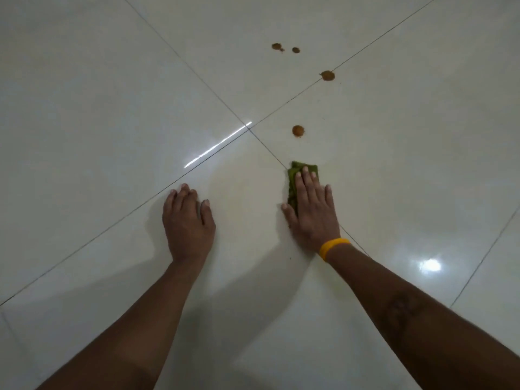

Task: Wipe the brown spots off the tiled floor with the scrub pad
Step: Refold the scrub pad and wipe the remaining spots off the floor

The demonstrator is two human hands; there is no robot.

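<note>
A green scrub pad (294,175) lies flat on the white tiled floor (112,114). My right hand (312,209) presses down on it with straight fingers, a yellow band on the wrist. The pad sticks out past the fingertips and on the thumb side. My left hand (187,220) rests flat on the floor to the left, holding nothing. Several brown spots lie beyond the pad: the nearest spot (298,131) just ahead of it, a larger spot (327,76) on a grout line, and two small spots (277,46) (295,50) farthest away.
Dark grout lines cross at a joint (250,128) left of the nearest spot. Glossy tiles reflect a light streak (216,146) and a bright glare (429,265) at the right. Both bare forearms reach in from the bottom edge.
</note>
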